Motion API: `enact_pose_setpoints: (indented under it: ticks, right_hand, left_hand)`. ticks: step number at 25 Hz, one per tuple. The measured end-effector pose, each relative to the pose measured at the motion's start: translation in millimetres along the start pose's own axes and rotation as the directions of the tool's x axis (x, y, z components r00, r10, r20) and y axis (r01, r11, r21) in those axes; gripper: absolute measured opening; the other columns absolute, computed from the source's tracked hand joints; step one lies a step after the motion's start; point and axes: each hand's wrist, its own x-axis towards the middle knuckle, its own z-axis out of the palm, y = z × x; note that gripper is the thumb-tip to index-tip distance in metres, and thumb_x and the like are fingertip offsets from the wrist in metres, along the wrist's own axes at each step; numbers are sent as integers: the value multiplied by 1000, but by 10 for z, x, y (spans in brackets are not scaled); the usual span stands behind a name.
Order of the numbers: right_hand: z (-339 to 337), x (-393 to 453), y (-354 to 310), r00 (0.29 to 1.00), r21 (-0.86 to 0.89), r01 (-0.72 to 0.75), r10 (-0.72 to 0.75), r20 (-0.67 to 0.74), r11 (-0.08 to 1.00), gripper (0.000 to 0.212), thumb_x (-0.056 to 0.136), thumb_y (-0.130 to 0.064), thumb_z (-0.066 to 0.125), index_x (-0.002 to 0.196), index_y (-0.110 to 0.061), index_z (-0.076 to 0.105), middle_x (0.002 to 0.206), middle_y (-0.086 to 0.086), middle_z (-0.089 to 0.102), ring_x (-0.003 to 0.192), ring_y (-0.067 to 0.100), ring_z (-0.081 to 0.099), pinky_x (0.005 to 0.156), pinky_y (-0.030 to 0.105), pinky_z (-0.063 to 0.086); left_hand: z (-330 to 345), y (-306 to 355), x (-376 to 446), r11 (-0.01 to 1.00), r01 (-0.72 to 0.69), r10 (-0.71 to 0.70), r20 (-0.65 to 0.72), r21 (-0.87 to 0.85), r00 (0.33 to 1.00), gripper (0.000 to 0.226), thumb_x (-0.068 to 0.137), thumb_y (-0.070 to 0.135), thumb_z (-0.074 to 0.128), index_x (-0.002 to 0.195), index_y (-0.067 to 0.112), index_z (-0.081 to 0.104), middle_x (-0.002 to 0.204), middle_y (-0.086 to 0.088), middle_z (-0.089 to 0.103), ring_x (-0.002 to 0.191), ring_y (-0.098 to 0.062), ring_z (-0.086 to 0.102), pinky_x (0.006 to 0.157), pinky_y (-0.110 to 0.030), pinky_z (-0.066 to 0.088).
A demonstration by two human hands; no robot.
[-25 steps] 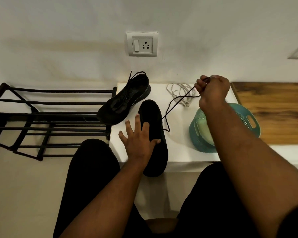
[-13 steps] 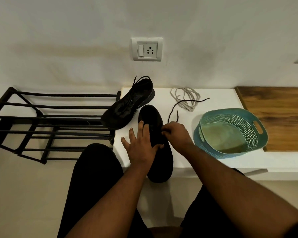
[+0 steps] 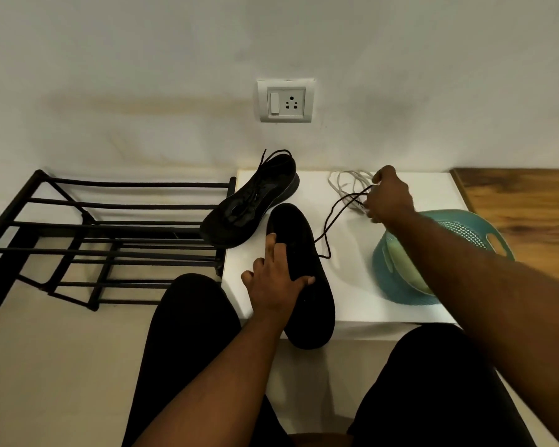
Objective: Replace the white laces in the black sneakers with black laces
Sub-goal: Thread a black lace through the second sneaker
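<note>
A black sneaker (image 3: 307, 285) lies lengthwise on the white table (image 3: 352, 304), its heel hanging over the near edge. My left hand (image 3: 276, 279) presses down on its left side. A black lace (image 3: 331, 217) runs from the shoe up to my right hand (image 3: 389, 198), which pinches it taut above the far part of the table. A second black sneaker (image 3: 249, 204), laced in black, lies tilted at the table's far left corner. The white laces (image 3: 346, 185) sit in a loose pile by the wall, partly behind my right hand.
A teal perforated basket (image 3: 465, 227) stands on the table's right side under my right forearm. A black metal shoe rack (image 3: 104, 233) stands to the left. A wooden surface (image 3: 523, 208) adjoins the table at right. A wall socket (image 3: 286, 101) is above.
My right hand went from the raised lace down to the shoe beside my left hand, then pulled the black lace up and away to the right again. My left hand stayed on the sneaker.
</note>
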Motion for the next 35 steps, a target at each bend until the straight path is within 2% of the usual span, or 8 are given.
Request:
enact_pose_setpoints:
  ticks: [3, 10, 16, 22, 26, 29, 31, 35]
  right_hand:
    - [338, -395, 145, 965, 413, -114, 1, 263, 903, 80, 95, -2, 46, 150, -42, 4, 106, 29, 61, 80, 25, 58, 64, 31, 45]
    - [811, -1093, 554, 960, -353, 256, -194, 203, 900, 86, 92, -29, 52, 151, -32, -10, 87, -1, 67, 92, 21, 61, 101, 48, 36]
    - [502, -1739, 174, 837, 743, -239, -255, 484, 625, 33, 91, 9, 53, 116, -12, 59, 103, 10, 68, 96, 22, 67, 88, 34, 56]
    - [455, -1540, 36, 922, 913, -385, 7, 388, 135, 19, 89, 16, 50, 92, 0, 60, 85, 17, 63, 83, 28, 69, 77, 33, 60]
    - [278, -1487, 146, 906, 893, -423, 82, 415, 156, 20, 94, 11, 47, 104, -3, 57, 92, 17, 59, 78, 26, 63, 71, 33, 59]
    - [185, -1600, 273, 973, 434, -123, 23, 229, 892, 49, 95, -7, 53, 141, -20, 41, 125, 17, 49, 92, 28, 60, 76, 37, 54]
    - [198, -1737, 322, 962, -144, 263, -248, 115, 954, 73, 92, -20, 59, 151, -36, 20, 151, 11, 28, 113, 29, 54, 92, 38, 47]
    - [314, -1967, 324, 880, 380, 184, -324, 347, 906, 31, 91, -20, 62, 121, -24, 65, 112, -3, 70, 101, 13, 65, 98, 41, 51]
  left_hand:
    - [22, -20, -10, 998, 9, -11, -37, -59, 999, 72, 70, 60, 74, 121, 25, 38, 158, 6, 11, 121, -28, 48, 92, -46, 36]
    - [79, -23, 11, 978, 29, -35, -23, -208, 999, 61, 81, 45, 71, 132, 26, 44, 163, 9, 2, 133, -26, 38, 98, -49, 37]
    - [-331, 101, -165, 843, 131, -263, -188, -521, 946, 34, 95, 37, 56, 125, 22, 56, 146, -2, 43, 131, -29, 39, 100, -45, 40]
    - [-600, -48, -701, 540, 343, 109, 468, -768, 877, 37, 100, 40, 47, 91, 12, 70, 73, -5, 65, 66, -18, 60, 70, -34, 51]
    - [-702, 18, -664, 334, 394, 5, 419, -856, 908, 42, 94, 49, 54, 89, 8, 63, 57, 0, 42, 42, -9, 29, 41, -22, 27]
    - [-780, 89, -681, 392, 408, 61, 465, -825, 883, 42, 89, 49, 62, 93, 7, 66, 56, 0, 37, 39, -8, 22, 38, -18, 20]
    - [-784, 134, -712, 444, 384, 32, 442, -810, 896, 34, 89, 41, 66, 88, 7, 67, 61, -5, 47, 38, -8, 26, 38, -18, 21]
    - [-791, 185, -736, 257, 371, -176, 334, -892, 926, 42, 91, 48, 60, 86, 6, 62, 64, -6, 59, 39, -8, 34, 37, -20, 24]
